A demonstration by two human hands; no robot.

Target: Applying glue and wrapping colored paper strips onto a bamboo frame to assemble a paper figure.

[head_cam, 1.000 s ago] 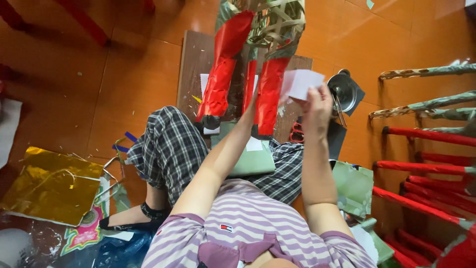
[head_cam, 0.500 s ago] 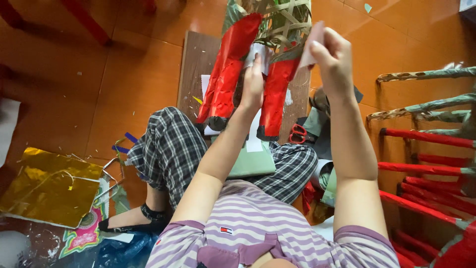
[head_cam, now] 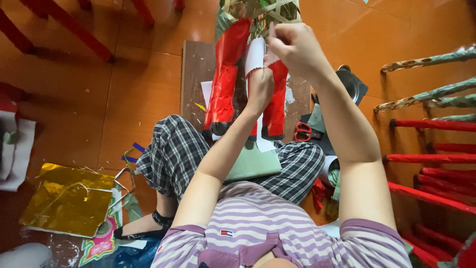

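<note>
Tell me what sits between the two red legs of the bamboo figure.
Head view: a white paper strip, held by the left hand and right hand, hangs between the red legs.

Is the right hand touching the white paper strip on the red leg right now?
Touching. The head view shows the right hand pinching the top edge of the white paper strip, while the left hand presses its lower part against the red-wrapped leg.

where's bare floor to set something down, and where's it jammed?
Bare orange floor between the red rods, wooden board and gold foil sheet. Crowded: right of the board, with scissors, a dark metal bowl and wrapped sticks. Both hands, left hand and right hand, work at the red paper figure.
</note>
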